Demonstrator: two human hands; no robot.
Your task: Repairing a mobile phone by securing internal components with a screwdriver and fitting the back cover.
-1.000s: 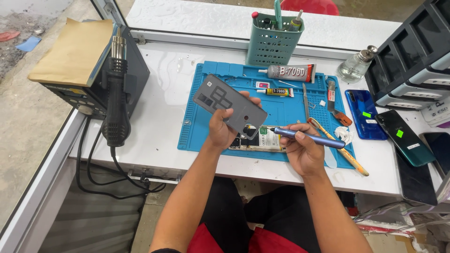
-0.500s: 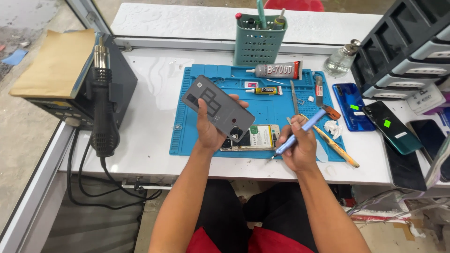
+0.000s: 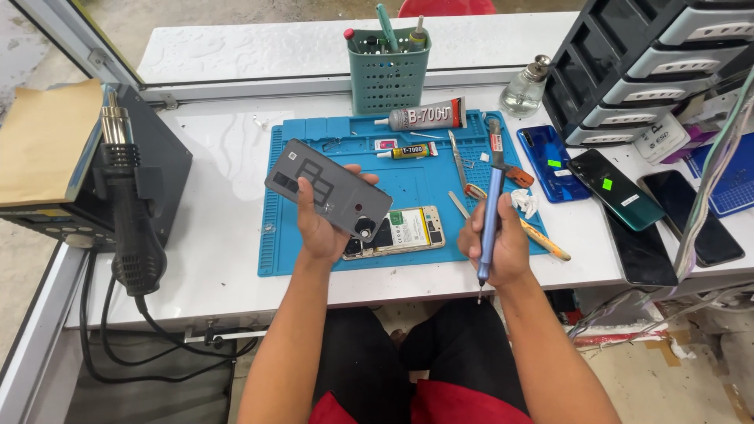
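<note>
Matt grey plastic back cover [image 3: 327,188]; blue rubbery mat [image 3: 408,169].

Grey back cover [image 3: 328,188] tilted; blue screwdriver [image 3: 488,220] upright.

Right hand [image 3: 493,245] has turned the blue screwdriver [image 3: 490,210] from lying across the mat to near upright, tip down at the desk edge. Left hand [image 3: 323,228] tilted the grey back cover [image 3: 327,188] flatter.

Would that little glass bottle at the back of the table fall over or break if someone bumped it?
The glass bottle looks squat and wide at the bottom, so it probably slides rather than tips. It seems clear glass, so likely breakable if knocked off the white table. If it did tip, its round body might roll.
</note>
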